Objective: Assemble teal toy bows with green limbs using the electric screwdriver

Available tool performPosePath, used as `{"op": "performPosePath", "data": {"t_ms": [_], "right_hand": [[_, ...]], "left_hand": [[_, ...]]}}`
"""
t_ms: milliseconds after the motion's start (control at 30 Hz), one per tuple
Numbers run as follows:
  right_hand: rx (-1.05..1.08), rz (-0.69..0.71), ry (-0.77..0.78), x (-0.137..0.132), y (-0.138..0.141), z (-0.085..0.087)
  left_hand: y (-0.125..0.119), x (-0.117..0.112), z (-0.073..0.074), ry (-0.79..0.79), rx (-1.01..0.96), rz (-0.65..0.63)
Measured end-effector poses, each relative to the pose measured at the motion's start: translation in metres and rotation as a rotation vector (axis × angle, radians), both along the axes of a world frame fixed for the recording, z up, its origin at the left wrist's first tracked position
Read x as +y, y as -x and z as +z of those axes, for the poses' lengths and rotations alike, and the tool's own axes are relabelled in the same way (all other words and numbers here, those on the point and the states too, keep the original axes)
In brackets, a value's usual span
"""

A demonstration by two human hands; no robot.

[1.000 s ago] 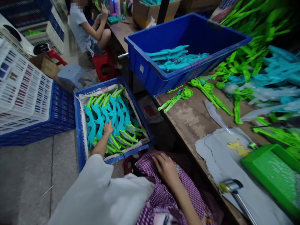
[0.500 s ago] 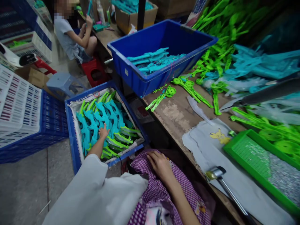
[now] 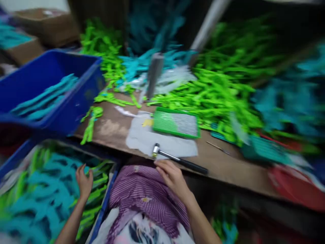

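My left hand point(image 3: 84, 181) is over the lined crate at lower left, fingers apart and holding nothing. Beneath it lie turquoise plastic pieces point(image 3: 48, 184) in rows, with lime-green plastic pieces point(image 3: 98, 189) along the crate's side. My right hand point(image 3: 170, 173) is at the bench's front edge, above the purple checked apron point(image 3: 137, 189), its fingers stretched out. Just beyond those fingers a hammer point(image 3: 182, 161) with a dark handle rests across a pale cloth point(image 3: 142, 139). On the cloth's far side sits a green tray point(image 3: 176, 122) with small silvery bits. The picture is smeared by motion.
A deep blue bin point(image 3: 83, 79) with turquoise pieces stands at left. Heaps of lime-green parts point(image 3: 215, 91) and turquoise parts point(image 3: 291, 98) fill the back of the bench. A thin metal tool point(image 3: 218, 148) and a red container point(image 3: 296, 186) are at right. A grey post point(image 3: 155, 74) rises mid-bench.
The view has swung right, toward the bench. My right hand has left the apron on my lap for the bench edge by the hammer. My left hand has drawn back within the crate.
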State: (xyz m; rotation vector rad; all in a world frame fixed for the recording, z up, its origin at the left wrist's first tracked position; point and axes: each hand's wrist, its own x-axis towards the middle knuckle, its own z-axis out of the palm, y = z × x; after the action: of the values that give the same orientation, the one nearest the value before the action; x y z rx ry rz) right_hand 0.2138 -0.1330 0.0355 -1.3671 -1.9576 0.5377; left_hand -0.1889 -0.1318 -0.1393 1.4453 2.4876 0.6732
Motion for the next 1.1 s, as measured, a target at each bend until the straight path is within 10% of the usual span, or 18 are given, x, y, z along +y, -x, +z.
{"op": "performPosePath", "data": {"t_ms": [200,367,567,700,867,1100], "right_hand": [[0.015,-1.001,-0.420,-0.015,-0.150,0.036],[-0.126,-1.333,-0.291,-0.051,-0.288,0.022],[-0.191,-1.632,-0.002,-0.108,-0.389,0.019],[-0.235,-1.468,0.093,-0.095,-0.383,0.027],[-0.195,-0.979,-0.092,-0.017,-0.301,0.033],[-0.208,-0.699,-0.082,0.100,-0.242,0.036]], "left_hand": [[-0.159,0.063,0.046,-0.807,0.040,-0.878],[-0.231,0.103,0.085,-0.910,0.065,-1.030],[-0.245,0.116,0.086,-0.712,-0.042,-0.987],[-0.247,0.111,0.094,-0.673,-0.065,-0.995],[-0.256,0.117,0.133,-0.585,-0.131,-0.905],[-0.297,0.185,0.184,-0.638,-0.216,-0.833]]}}
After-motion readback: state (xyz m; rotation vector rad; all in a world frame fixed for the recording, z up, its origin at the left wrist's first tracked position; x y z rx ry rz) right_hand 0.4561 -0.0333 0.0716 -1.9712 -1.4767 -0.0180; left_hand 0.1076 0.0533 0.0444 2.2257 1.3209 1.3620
